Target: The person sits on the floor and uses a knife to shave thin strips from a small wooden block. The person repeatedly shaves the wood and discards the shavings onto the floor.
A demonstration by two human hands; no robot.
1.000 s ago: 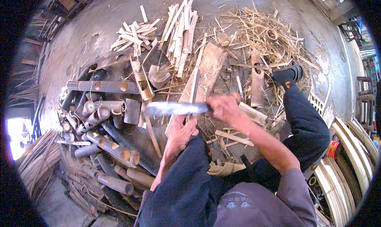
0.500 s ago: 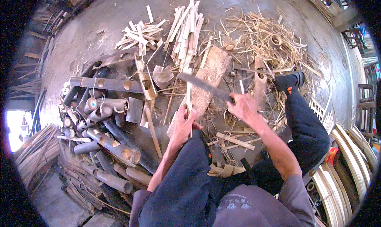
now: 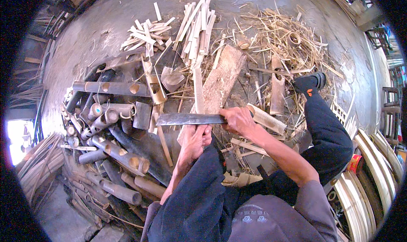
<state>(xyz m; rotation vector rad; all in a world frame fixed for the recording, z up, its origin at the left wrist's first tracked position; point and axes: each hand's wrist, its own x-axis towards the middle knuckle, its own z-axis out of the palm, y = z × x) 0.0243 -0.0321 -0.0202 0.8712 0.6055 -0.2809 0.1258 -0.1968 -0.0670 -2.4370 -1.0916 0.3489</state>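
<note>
The right hand [image 3: 239,120] is closed around the handle of a broad cleaver [image 3: 188,119], whose blade lies level across the top of an upright bamboo slat [image 3: 198,89]. The left hand [image 3: 196,141] is wrapped around that slat's lower end, steadying it on the wooden chopping block [image 3: 222,79].

Judging by the floor, much splitting is already done: a heap of pale split slats [image 3: 193,26] lies toward the far edge, with a tangle of shavings [image 3: 282,38] to its right. Plenty seems left (the pile is large): dark round bamboo sections [image 3: 114,136] crowd the floor's left side, uncut.

The floor [image 3: 106,22] is rough grey concrete. Curved bamboo strips [image 3: 373,165] stack along its right edge, in an open workshop.
</note>
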